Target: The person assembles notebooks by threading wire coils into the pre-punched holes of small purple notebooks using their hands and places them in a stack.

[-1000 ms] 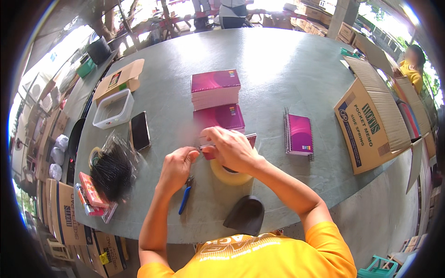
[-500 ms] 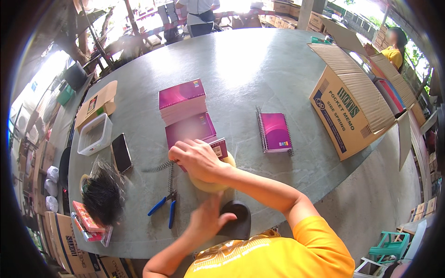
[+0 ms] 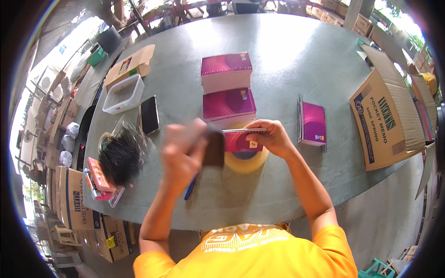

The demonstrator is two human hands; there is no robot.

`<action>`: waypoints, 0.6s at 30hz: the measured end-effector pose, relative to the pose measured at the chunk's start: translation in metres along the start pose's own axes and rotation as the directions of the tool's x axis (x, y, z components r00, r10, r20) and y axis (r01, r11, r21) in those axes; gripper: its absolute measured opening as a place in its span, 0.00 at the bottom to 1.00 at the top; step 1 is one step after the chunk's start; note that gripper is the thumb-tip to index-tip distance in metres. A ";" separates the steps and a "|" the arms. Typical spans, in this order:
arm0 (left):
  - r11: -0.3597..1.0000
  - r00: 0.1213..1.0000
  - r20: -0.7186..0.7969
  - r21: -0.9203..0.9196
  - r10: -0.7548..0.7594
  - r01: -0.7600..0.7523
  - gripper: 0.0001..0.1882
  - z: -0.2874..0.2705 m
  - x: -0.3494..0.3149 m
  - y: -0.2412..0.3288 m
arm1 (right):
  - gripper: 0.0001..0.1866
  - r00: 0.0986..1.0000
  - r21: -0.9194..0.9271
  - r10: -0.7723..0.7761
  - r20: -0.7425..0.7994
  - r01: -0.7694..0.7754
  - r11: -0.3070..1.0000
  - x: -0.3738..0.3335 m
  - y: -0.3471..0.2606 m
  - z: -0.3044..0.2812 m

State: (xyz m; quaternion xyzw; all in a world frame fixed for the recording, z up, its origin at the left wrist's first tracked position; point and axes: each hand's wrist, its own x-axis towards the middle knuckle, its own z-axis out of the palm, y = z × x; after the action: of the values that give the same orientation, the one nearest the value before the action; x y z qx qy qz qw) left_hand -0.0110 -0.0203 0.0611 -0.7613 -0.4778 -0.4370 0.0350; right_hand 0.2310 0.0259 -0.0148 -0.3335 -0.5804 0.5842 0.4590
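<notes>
My right hand [image 3: 274,138] pinches a small purple memo notebook [image 3: 235,142] by its right end, thumb on the cover. The notebook is tilted over a wide yellowish roll of tape [image 3: 250,167]. Blurred by motion, my left hand [image 3: 178,150] grips a dark, rounded flat object [image 3: 214,147] against the notebook's left end; its exact kind is not clear. Below that hand shows a blue handle of the pliers [image 3: 190,185]; the rest is covered. Just beyond stand two stacks of purple notebooks, a far one [image 3: 226,81] and a nearer one [image 3: 229,104].
Spiral-bound notebooks [image 3: 313,123] lie at the right, before an open cardboard box [image 3: 378,120]. On the left are a phone [image 3: 149,115], a clear plastic tub [image 3: 123,95], a cardboard piece [image 3: 130,67], a bag of black wire coils [image 3: 119,160] and small colourful packs [image 3: 99,175].
My left hand has come up from the near edge with the dark object. My right hand has shifted to the notebook's right end. The whole view has swung left.
</notes>
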 end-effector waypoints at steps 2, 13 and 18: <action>1.000 0.999 -0.041 -0.008 -0.002 0.002 0.19 0.005 0.001 -0.005 | 0.09 0.993 -0.057 -0.112 -0.046 0.109 0.992 -0.006 0.002 -0.002; 1.000 0.962 0.270 -0.015 0.027 -0.024 0.19 0.028 0.003 0.004 | 0.12 0.999 0.128 -0.037 -0.023 0.040 0.991 -0.004 0.017 -0.008; 0.999 0.988 -0.151 -0.026 0.042 -0.047 0.20 0.014 0.024 0.004 | 0.11 0.995 0.093 -0.096 0.003 0.096 0.991 -0.007 0.018 -0.011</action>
State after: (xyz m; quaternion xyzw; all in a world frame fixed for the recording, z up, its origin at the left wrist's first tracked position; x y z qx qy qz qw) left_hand 0.0045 0.0007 0.0708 -0.7369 -0.4503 -0.4993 0.0696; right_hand 0.2409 0.0253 -0.0346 -0.2815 -0.5698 0.5889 0.4993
